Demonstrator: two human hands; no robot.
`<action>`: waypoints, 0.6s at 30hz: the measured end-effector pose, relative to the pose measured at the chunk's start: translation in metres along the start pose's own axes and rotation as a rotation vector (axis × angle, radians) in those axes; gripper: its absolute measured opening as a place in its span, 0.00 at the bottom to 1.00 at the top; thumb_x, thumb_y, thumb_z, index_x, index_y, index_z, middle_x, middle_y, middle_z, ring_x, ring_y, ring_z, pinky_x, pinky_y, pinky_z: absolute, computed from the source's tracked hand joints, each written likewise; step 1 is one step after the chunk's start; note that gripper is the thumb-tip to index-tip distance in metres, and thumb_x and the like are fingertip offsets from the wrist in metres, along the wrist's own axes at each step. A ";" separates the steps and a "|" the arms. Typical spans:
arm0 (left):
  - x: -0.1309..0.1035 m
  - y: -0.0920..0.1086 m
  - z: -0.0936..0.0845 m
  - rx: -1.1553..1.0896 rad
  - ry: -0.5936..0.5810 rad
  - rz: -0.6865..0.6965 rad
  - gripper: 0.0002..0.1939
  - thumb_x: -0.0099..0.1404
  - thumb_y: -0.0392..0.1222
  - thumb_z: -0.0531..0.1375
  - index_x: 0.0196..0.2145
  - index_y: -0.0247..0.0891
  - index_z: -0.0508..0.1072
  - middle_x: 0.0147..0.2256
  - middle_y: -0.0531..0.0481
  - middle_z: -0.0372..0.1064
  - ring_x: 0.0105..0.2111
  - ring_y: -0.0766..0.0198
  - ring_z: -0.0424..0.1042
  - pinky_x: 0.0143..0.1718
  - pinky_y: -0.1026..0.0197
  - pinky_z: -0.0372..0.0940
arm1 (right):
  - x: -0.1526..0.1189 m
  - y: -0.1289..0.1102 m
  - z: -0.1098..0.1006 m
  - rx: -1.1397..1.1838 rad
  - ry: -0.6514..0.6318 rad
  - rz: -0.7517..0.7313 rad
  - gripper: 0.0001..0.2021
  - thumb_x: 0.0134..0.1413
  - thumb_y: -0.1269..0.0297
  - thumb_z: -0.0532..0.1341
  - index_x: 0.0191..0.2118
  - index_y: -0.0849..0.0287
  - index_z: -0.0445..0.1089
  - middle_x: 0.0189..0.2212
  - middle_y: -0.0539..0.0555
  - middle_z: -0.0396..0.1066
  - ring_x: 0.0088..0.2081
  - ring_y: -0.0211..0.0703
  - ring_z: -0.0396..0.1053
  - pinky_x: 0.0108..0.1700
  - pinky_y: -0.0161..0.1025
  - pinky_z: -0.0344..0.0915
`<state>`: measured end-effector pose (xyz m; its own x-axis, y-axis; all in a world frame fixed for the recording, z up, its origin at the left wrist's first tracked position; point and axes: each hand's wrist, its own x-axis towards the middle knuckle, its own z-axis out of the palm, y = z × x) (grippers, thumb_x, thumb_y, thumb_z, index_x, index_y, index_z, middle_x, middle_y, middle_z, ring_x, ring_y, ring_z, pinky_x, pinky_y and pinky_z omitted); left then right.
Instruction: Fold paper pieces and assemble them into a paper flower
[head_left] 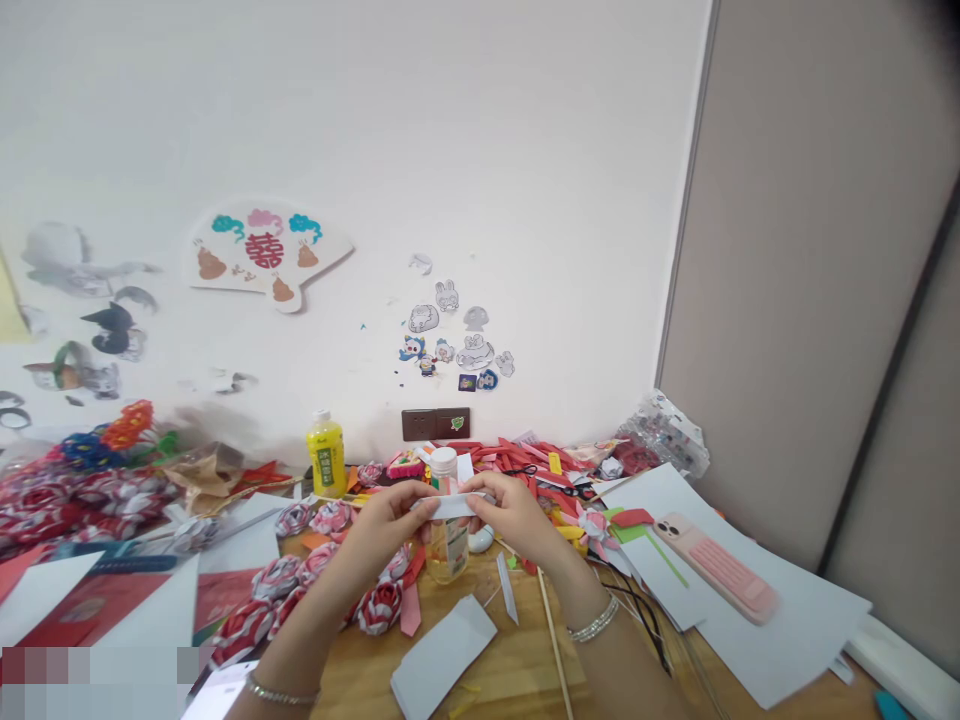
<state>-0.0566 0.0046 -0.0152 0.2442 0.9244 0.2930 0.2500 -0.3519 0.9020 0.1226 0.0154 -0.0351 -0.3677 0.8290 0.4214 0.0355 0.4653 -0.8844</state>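
A narrow folded strip of white paper (452,506) is stretched level between my two hands, above the wooden table. My left hand (397,515) pinches its left end between thumb and fingers. On the other side, my right hand (501,510) grips the right end the same way. Directly behind the strip stands a clear bottle with a white cap (444,460), partly hidden by the paper and fingers. Below my hands lies a stack of white paper rectangles (444,655), with a thin folded white strip (507,588) beside it.
Red-and-white paper roses (379,603) lie left of my hands, near a yellow bottle (327,455). Red and pink paper strips (532,465) pile along the wall. A pink phone (716,568) rests on white sheets (795,630) at right. A wooden stick (553,640) lies in front.
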 end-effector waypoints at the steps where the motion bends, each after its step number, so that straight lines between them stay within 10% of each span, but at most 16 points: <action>1: -0.001 0.001 0.001 -0.008 -0.010 -0.010 0.13 0.52 0.49 0.59 0.29 0.36 0.70 0.16 0.57 0.65 0.18 0.66 0.64 0.21 0.65 0.58 | 0.001 0.001 0.001 0.002 0.024 -0.001 0.06 0.51 0.65 0.55 0.35 0.60 0.65 0.23 0.49 0.68 0.24 0.37 0.68 0.27 0.33 0.64; 18: -0.005 0.004 0.007 -0.166 0.054 -0.066 0.07 0.50 0.40 0.60 0.27 0.36 0.69 0.17 0.55 0.67 0.19 0.67 0.65 0.23 0.65 0.60 | 0.001 0.000 0.011 0.087 0.018 0.051 0.07 0.48 0.66 0.57 0.35 0.61 0.68 0.22 0.49 0.69 0.23 0.35 0.68 0.26 0.31 0.64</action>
<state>-0.0504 -0.0021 -0.0149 0.1806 0.9529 0.2438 0.1051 -0.2651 0.9585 0.1123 0.0131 -0.0365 -0.3512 0.8564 0.3785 -0.0278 0.3946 -0.9184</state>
